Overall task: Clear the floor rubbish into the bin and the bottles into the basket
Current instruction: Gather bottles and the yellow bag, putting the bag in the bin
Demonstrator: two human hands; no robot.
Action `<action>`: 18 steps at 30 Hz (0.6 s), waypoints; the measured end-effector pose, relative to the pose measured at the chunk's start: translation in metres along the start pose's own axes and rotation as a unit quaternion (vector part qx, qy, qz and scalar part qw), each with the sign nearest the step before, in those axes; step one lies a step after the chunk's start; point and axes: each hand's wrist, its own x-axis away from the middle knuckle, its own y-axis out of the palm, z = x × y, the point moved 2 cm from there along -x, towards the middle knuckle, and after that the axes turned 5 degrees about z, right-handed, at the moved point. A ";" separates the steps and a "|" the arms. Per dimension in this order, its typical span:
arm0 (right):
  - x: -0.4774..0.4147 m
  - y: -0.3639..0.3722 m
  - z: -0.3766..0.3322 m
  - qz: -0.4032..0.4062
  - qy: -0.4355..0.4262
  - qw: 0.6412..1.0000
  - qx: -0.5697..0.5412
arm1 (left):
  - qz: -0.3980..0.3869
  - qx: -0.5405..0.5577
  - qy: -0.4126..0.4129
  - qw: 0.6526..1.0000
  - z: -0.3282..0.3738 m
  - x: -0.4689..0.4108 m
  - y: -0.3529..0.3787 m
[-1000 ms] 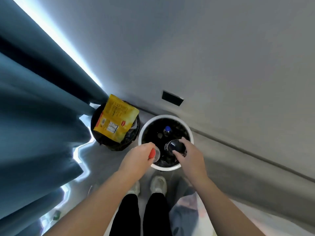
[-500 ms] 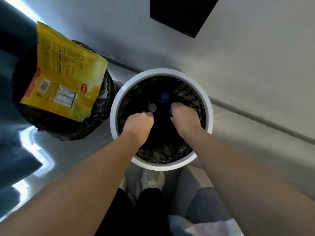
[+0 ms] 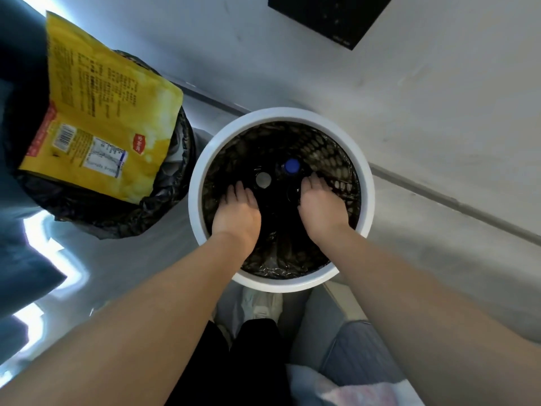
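i'm looking down on two bottles standing in the basket, a white rim around dark mesh. the blue-capped bottle and the grey-capped bottle both show me their caps head-on, so their long axes run straight up toward my camera. their bodies are lost in the dark below. the basket sits on the floor near the room wall, just beside the bin with its black liner. a yellow packet lies tilted across the bin's mouth.

both hands are down inside the basket, backs turned up to me. the left hand points its fingers away and downward, close together, tips just short of the grey cap. i cannot tell whether they hold anything. the right hand bends its fingers over something dark just below the blue cap, and i cannot tell if that is a grip. both bare forearms come in from the lower corners and converge on the basket, wrists over its near rim.
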 end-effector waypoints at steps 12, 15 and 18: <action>0.041 0.011 -0.011 -0.082 0.003 0.997 -0.015 | -0.095 -0.031 0.047 0.994 0.010 0.023 0.006; 0.046 0.005 -0.009 -0.088 0.004 0.996 -0.026 | -0.079 -0.040 0.043 0.995 0.005 0.029 0.003; 0.060 -0.010 -0.007 -0.071 -0.005 0.997 -0.030 | -0.028 -0.045 0.064 0.997 0.000 0.046 -0.008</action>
